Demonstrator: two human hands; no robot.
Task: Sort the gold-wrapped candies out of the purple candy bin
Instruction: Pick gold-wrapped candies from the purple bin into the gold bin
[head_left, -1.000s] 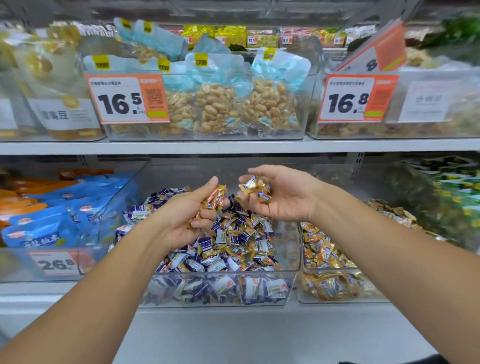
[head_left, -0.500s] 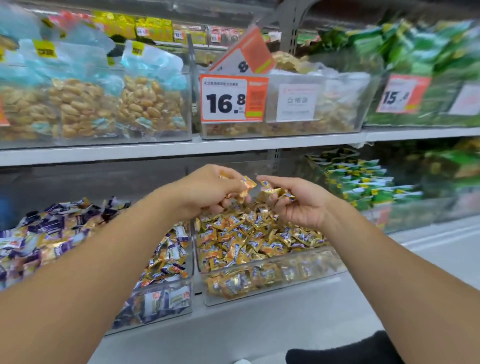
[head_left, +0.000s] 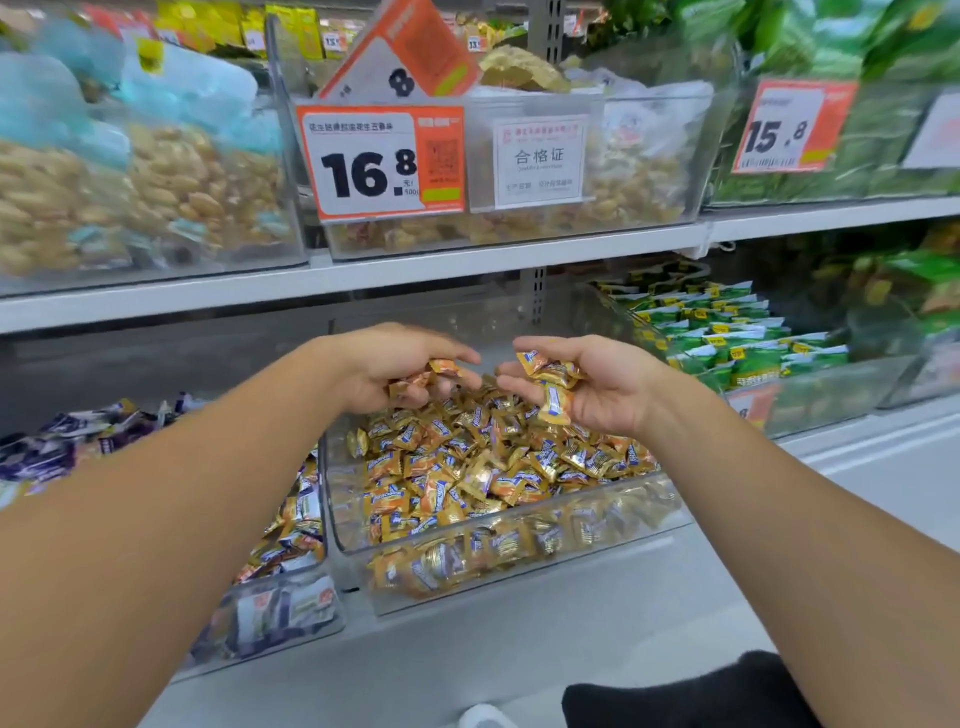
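My left hand (head_left: 384, 364) hovers palm down over the clear bin of gold-wrapped candies (head_left: 467, 467) and holds a few gold candies (head_left: 441, 368) under its curled fingers. Beside it, my right hand (head_left: 608, 395) lies palm up and cupped, with several gold candies (head_left: 553, 379) in it. Both hands are above the back half of the gold bin (head_left: 332, 499). To the left, partly behind my left forearm, stands the purple candy bin (head_left: 280, 618), where purple-wrapped candies (head_left: 52, 452) lie with some gold ones mixed in near its right wall.
A bin of green packets (head_left: 727, 338) stands right of the gold bin. The upper shelf edge (head_left: 415, 270) runs just above my hands, carrying peanut bins and an orange 16.8 price tag (head_left: 379, 161). A dark shape (head_left: 675, 696) shows at the bottom right.
My view and both hands moved right, from above the purple bin to above the gold bin. My left hand has turned palm down there, still with gold candies in it.
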